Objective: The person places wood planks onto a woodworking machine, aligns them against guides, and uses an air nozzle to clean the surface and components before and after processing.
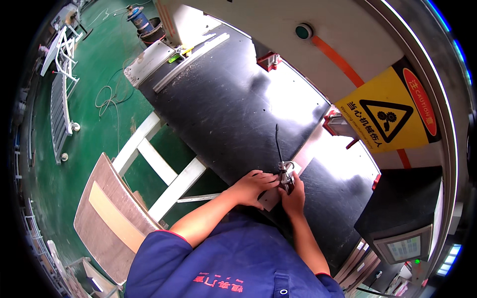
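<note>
In front of me, a small silvery metal device [285, 178] with a thin black rod or cable rising from it sits on a narrow pale strip [269, 199]. I cannot make out its exact kind. My right hand [294, 197] is closed round its right side, thumb and fingers against the metal. From the left, my left hand [254, 187] reaches over the strip with its fingers stretched out. Its fingertips come up to the device, while the thumb stays apart, lower down near the strip's end. The strip runs up and right across the black worktop [218, 109].
A machine beam with a yellow warning sign [390, 111] and red-handled clamps [338, 124] spans the right. A screen [405, 247] stands lower right. Wooden boards [112, 213] lean against a white frame [169, 184] at left. A pale bar [191, 62] lies on the worktop's far end.
</note>
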### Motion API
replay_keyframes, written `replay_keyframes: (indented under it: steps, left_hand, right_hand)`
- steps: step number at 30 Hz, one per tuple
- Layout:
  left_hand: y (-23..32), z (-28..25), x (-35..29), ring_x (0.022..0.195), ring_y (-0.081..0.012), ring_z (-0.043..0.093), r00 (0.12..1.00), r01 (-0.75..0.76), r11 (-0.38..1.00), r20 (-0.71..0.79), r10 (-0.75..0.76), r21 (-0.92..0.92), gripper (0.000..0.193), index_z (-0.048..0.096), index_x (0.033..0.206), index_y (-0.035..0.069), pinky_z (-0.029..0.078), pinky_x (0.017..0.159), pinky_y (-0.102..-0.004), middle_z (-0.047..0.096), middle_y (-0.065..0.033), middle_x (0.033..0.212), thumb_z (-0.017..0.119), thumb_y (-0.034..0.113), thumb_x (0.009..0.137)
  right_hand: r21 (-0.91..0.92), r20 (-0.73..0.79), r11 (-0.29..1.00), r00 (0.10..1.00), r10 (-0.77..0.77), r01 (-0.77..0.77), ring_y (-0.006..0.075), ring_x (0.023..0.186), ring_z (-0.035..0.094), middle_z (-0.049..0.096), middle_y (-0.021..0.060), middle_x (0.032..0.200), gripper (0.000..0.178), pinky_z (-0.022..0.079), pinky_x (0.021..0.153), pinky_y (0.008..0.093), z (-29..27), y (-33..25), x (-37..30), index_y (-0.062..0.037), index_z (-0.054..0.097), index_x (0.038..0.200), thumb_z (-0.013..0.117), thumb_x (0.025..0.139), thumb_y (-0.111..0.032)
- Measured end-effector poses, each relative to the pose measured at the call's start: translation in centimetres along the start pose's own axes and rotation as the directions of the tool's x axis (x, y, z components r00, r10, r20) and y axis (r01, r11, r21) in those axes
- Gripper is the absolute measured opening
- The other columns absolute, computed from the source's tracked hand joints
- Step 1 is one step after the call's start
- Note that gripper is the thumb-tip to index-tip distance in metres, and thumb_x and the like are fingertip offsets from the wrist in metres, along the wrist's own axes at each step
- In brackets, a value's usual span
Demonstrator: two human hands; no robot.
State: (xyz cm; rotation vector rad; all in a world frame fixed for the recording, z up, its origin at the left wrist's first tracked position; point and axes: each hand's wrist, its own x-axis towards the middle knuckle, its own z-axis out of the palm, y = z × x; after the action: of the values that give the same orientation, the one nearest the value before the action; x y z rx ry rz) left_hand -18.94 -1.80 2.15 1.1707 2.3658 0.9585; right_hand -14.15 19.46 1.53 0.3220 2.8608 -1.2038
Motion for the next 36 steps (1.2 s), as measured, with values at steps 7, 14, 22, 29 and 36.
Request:
replay_keyframes:
  steps: [7,14,22,29,36]
  left_hand:
    - [0.0,-0.1,0.1,0.138,-0.024,0.038,1.0,-0.003,1.0,-0.019,0.004,0.018,0.1,0.044,0.145,0.015,0.026,0.114,-0.044,0.04,-0.0046,0.152,0.085,0.039,0.058]
    - [0.4,-0.5,0.3,0.14,-0.0238,0.037,1.0,0.024,1.0,0.008,-0.024,0.003,0.099,0.044,0.145,0.015,0.026,0.115,-0.0441,0.041,-0.0061,0.152,0.085,0.042,0.059]
    - [0.5,-0.7,0.5,0.141,-0.0236,0.036,0.999,0.026,0.999,0.021,-0.026,0.022,0.098,0.046,0.144,0.016,0.026,0.114,-0.044,0.042,-0.0076,0.151,0.086,0.042,0.058]
    - [1.3,-0.4,0.8,0.142,-0.028,0.032,0.997,0.04,0.996,0.066,-0.046,0.079,0.102,0.04,0.147,0.017,0.024,0.116,-0.0457,0.035,-0.0111,0.153,0.085,0.039,0.058]
    - [3.2,1.2,1.5,0.142,-0.0399,0.025,0.999,0.006,0.975,0.044,-0.016,0.223,0.106,0.032,0.149,0.018,0.023,0.116,-0.0503,0.023,-0.02,0.153,0.085,0.034,0.058]
  right_hand:
    - [0.023,0.005,1.0,1.0,0.009,-0.01,0.0325,0.101,0.063,0.058,0.0145,0.112,0.075,0.051,0.085,0.041,-0.1,0.1,-0.1,-0.0076,0.045,0.14,0.079,0.074,-0.01]
    - [0.175,-0.036,0.984,0.999,-0.001,0.007,0.0292,0.096,0.065,0.06,0.0143,0.11,0.063,0.052,0.082,0.0375,-0.2,0.7,-0.5,-0.0063,0.052,0.133,0.075,0.074,-0.007]
    - [0.175,-0.058,0.973,0.985,0.163,-0.151,0.0235,0.087,0.064,0.062,0.0115,0.098,0.046,0.052,0.077,0.0331,-2.5,0.0,-3.0,-0.0068,0.06,0.12,0.067,0.074,-0.006]
    - [0.202,-0.06,0.961,0.977,0.204,-0.188,0.0247,0.089,0.064,0.061,0.0099,0.101,0.049,0.052,0.079,0.0347,-2.8,-0.1,-6.2,-0.0092,0.057,0.121,0.068,0.073,-0.007]
    - [0.259,-0.182,0.961,0.972,0.15,-0.1,0.029,0.09,0.063,0.059,0.0113,0.099,0.048,0.051,0.08,0.0377,-2.5,0.9,-9.7,-0.0103,0.056,0.121,0.067,0.074,-0.01]
